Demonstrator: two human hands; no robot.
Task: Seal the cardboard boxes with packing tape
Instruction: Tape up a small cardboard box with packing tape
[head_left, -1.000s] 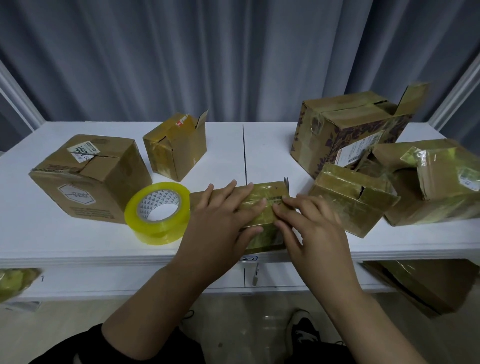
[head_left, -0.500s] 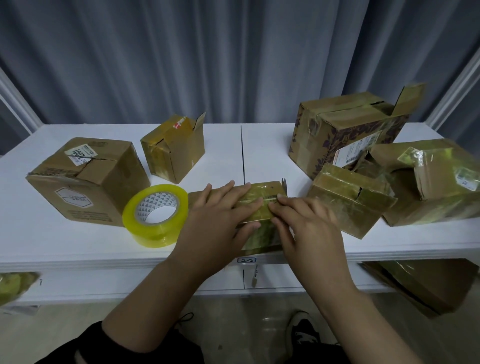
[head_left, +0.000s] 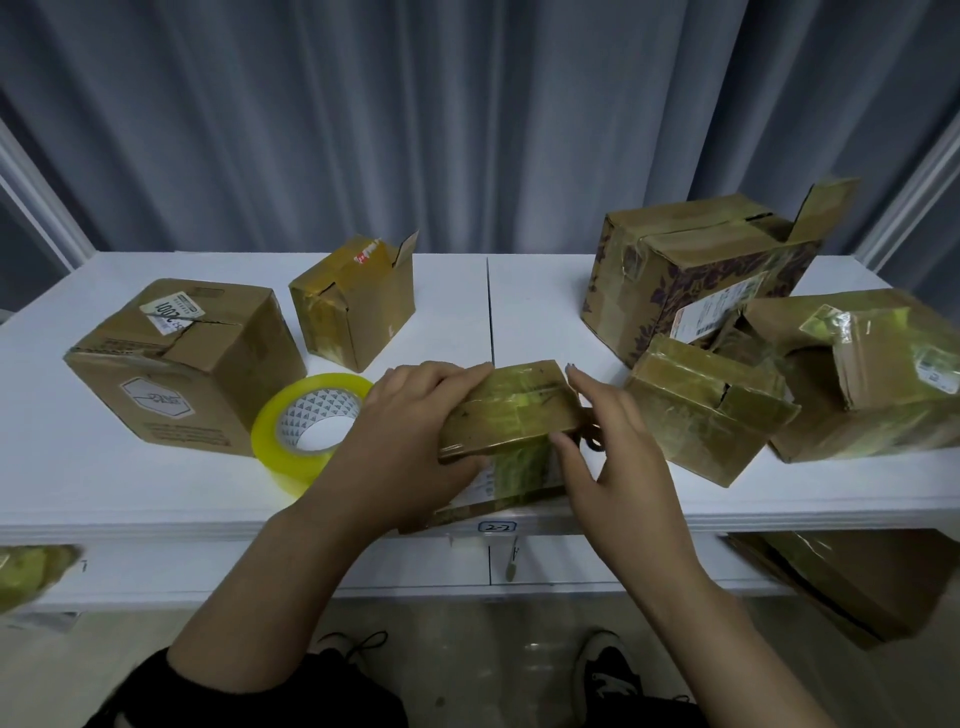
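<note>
A small flat cardboard box (head_left: 511, 410), wrapped in shiny yellowish tape, is at the front middle of the white table (head_left: 104, 478), tilted with its top toward me. My left hand (head_left: 410, 431) grips its left side, fingers curled over the top edge. My right hand (head_left: 608, 441) holds its right end, thumb on the near corner and a finger at the far corner. A roll of yellow packing tape (head_left: 311, 423) lies flat just left of my left hand. Something dark and small, partly hidden, shows at the box's right end.
Two cardboard boxes, one large (head_left: 182, 364) and one small (head_left: 356, 301), stand at left. At right sit a big patterned box (head_left: 696, 270), a taped box (head_left: 709, 405) and a crumpled taped box (head_left: 872, 374). More boxes (head_left: 857, 582) lie on the shelf below. A grey curtain hangs behind.
Both hands went from pressing flat on the box's top to grasping its sides. The box has lifted and tilted toward me.
</note>
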